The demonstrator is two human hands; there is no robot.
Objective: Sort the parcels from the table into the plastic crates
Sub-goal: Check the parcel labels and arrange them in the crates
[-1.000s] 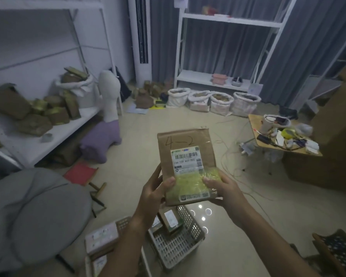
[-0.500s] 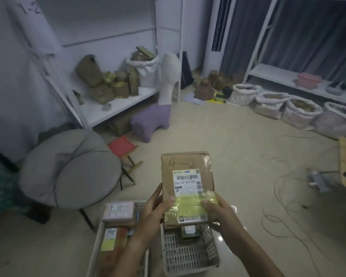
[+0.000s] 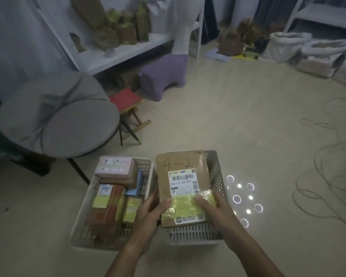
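Over the right-hand white perforated plastic crate (image 3: 215, 172) on the tiled floor, I hold a flat brown cardboard parcel (image 3: 183, 186) marked "4—2", bearing a white barcode label and yellow tape. My left hand (image 3: 148, 214) grips its lower left edge, thumb on top; my right hand (image 3: 216, 208) grips the lower right edge, thumb pressed on the yellow tape. Whether the parcel touches the crate I cannot tell. Just beside it to the left stands a second white plastic crate (image 3: 82, 206), holding several boxed parcels. Behind that sits a round grey cushioned chair (image 3: 56, 114).
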